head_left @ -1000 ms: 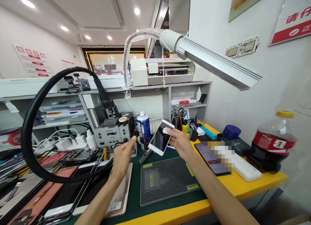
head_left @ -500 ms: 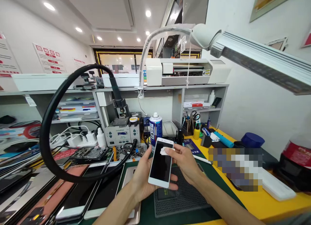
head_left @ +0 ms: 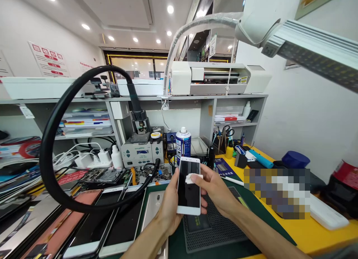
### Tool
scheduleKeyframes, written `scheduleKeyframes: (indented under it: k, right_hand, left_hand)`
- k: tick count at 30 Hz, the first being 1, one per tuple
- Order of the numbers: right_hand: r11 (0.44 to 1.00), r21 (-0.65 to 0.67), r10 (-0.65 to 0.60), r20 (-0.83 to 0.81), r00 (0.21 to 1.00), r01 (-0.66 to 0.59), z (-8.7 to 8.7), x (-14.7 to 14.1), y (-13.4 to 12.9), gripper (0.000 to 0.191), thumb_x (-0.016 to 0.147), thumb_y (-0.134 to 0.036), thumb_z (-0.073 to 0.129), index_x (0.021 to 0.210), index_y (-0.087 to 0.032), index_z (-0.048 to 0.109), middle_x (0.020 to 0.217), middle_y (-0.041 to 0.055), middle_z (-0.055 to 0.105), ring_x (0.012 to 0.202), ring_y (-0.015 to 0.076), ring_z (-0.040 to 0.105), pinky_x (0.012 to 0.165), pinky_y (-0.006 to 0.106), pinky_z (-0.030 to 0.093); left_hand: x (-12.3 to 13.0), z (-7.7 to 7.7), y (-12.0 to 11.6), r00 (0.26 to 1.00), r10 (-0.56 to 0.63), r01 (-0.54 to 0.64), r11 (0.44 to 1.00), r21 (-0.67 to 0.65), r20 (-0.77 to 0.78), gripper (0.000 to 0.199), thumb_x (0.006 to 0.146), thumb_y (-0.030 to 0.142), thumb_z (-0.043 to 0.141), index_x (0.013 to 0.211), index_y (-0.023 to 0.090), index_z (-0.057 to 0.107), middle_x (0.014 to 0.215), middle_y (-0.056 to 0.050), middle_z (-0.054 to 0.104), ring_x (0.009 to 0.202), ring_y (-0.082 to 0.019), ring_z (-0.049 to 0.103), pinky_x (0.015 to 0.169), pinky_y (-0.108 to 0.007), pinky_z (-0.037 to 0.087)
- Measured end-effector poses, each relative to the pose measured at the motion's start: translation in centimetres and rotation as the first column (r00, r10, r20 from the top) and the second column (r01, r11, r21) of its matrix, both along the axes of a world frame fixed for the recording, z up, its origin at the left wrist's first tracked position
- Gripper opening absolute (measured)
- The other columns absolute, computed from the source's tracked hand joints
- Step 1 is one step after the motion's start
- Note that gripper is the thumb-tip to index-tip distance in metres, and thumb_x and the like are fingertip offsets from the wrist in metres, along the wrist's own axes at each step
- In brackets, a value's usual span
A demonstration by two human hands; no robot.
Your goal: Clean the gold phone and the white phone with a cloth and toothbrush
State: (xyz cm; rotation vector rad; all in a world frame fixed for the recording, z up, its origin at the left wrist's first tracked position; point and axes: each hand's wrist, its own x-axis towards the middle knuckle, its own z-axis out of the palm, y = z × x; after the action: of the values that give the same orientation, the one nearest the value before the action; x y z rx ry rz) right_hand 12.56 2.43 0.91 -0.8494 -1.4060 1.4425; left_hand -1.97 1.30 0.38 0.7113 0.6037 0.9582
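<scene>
A white phone [head_left: 189, 199] with a dark screen is upright above the mat, its front facing me. My left hand [head_left: 170, 205] holds it from the left side, with fingertips showing past its right edge. My right hand [head_left: 211, 184] pinches a small white wipe [head_left: 192, 178] against the upper middle of the screen. Below the phone lie a grey perforated mat [head_left: 218, 229] and a dark flat piece [head_left: 198, 222] on it.
Several phones [head_left: 123, 221] lie to the left beneath a thick black hose [head_left: 44, 150]. Behind the hands stand a blue spray can [head_left: 183, 145] and a grey station [head_left: 140, 153]. A lamp [head_left: 316, 46] hangs at upper right.
The phone has turned more upright in my left hand. The wipe in my right hand sits slightly lower on the screen and more of it shows. The camera view has shifted a little.
</scene>
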Motion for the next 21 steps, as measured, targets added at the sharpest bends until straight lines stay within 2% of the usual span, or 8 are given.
scheduleKeyframes:
  k: [2, 4, 6, 8, 10, 14, 19, 21]
  right_hand:
    - [1.0, -0.001, 0.011, -0.001, 1.0, -0.011, 0.1, -0.2, -0.1, 0.046, 0.086, -0.045, 0.069, 0.124, -0.024, 0.056, 0.08, -0.003, 0.059, 0.043, 0.0043, 0.042, 0.037, 0.018, 0.039]
    - [1.0, -0.015, 0.025, -0.001, 1.0, -0.025, 0.0, -0.5, -0.3, 0.056, 0.081, -0.042, 0.075, 0.129, -0.023, 0.052, 0.092, 0.0006, 0.061, 0.054, 0.0068, 0.049, 0.042, 0.018, 0.041]
    - [0.999, -0.021, 0.044, 0.0, 0.999, -0.044, -0.1, -0.8, -0.4, 0.066, 0.075, -0.04, 0.08, 0.131, -0.022, 0.049, 0.09, 0.0005, 0.06, 0.065, 0.0107, 0.055, 0.049, 0.019, 0.044]
    - [0.998, -0.011, 0.068, 0.006, 0.998, -0.068, -0.3, -1.1, -0.5, 0.067, 0.072, -0.038, 0.083, 0.128, -0.021, 0.05, 0.085, -0.0016, 0.057, 0.07, 0.0123, 0.056, 0.058, 0.021, 0.046]
    - [0.997, 0.002, 0.083, 0.019, 0.996, -0.083, -0.6, -1.3, -0.6, 0.06, 0.069, -0.034, 0.085, 0.118, -0.02, 0.054, 0.081, -0.0039, 0.053, 0.07, 0.0112, 0.054, 0.063, 0.023, 0.046]
    - [0.995, -0.01, 0.104, 0.009, 0.995, -0.104, -0.9, -1.4, -0.7, 0.052, 0.066, -0.025, 0.087, 0.106, -0.02, 0.054, 0.075, -0.0076, 0.043, 0.066, 0.0087, 0.05, 0.062, 0.021, 0.044]
    - [0.999, 0.011, 0.047, 0.05, 0.998, -0.048, -1.0, -1.7, -0.9, 0.069, 0.063, -0.02, 0.086, 0.121, -0.022, 0.049, 0.102, 0.0021, 0.062, 0.093, 0.0206, 0.066, 0.075, 0.029, 0.054]
    - [1.0, 0.019, 0.001, 0.087, 0.996, -0.002, -1.1, -1.8, -0.9, 0.072, 0.063, -0.019, 0.086, 0.124, -0.022, 0.048, 0.105, 0.0039, 0.063, 0.094, 0.0231, 0.068, 0.075, 0.031, 0.055]
  left_hand:
    - [-0.1, 0.0, 0.2, 0.999, 0.046, -0.046, 0.999, -0.004, 0.003, 0.071, 0.092, 0.066, 0.038, 0.106, 0.005, 0.071, 0.073, -0.014, 0.072, 0.057, -0.024, 0.069, 0.056, -0.035, 0.058]
    - [-0.3, 0.2, 0.3, 0.993, 0.116, -0.115, 0.993, -0.014, 0.029, 0.063, 0.093, 0.062, 0.042, 0.112, 0.008, 0.07, 0.074, -0.013, 0.074, 0.06, -0.024, 0.07, 0.057, -0.035, 0.058]
    - [-0.4, 0.4, 0.4, 0.981, 0.182, -0.181, 0.983, -0.027, 0.066, 0.058, 0.094, 0.057, 0.044, 0.113, 0.009, 0.069, 0.08, -0.013, 0.075, 0.066, -0.025, 0.072, 0.061, -0.035, 0.059]
    - [-0.5, 0.6, 0.5, 0.973, 0.209, -0.207, 0.978, -0.034, 0.098, 0.058, 0.095, 0.056, 0.044, 0.111, 0.007, 0.07, 0.082, -0.014, 0.076, 0.069, -0.026, 0.073, 0.066, -0.036, 0.059]
    - [-0.6, 0.6, 0.6, 0.97, 0.213, -0.21, 0.977, -0.038, 0.119, 0.058, 0.094, 0.056, 0.045, 0.108, 0.006, 0.071, 0.082, -0.015, 0.076, 0.072, -0.027, 0.073, 0.069, -0.037, 0.059]
    - [-0.6, 0.3, 0.7, 0.965, 0.228, -0.222, 0.973, -0.055, 0.128, 0.056, 0.094, 0.055, 0.046, 0.108, 0.007, 0.071, 0.084, -0.015, 0.076, 0.075, -0.027, 0.073, 0.074, -0.037, 0.058]
    - [-0.1, -0.2, 0.5, 0.963, 0.194, -0.186, 0.981, -0.062, 0.189, 0.053, 0.094, 0.054, 0.049, 0.113, 0.009, 0.07, 0.092, -0.013, 0.076, 0.083, -0.026, 0.073, 0.082, -0.035, 0.056]
    - [0.0, -0.3, 0.3, 0.961, 0.17, -0.156, 0.985, -0.077, 0.22, 0.051, 0.093, 0.053, 0.052, 0.117, 0.011, 0.069, 0.095, -0.012, 0.076, 0.087, -0.026, 0.072, 0.085, -0.036, 0.054]
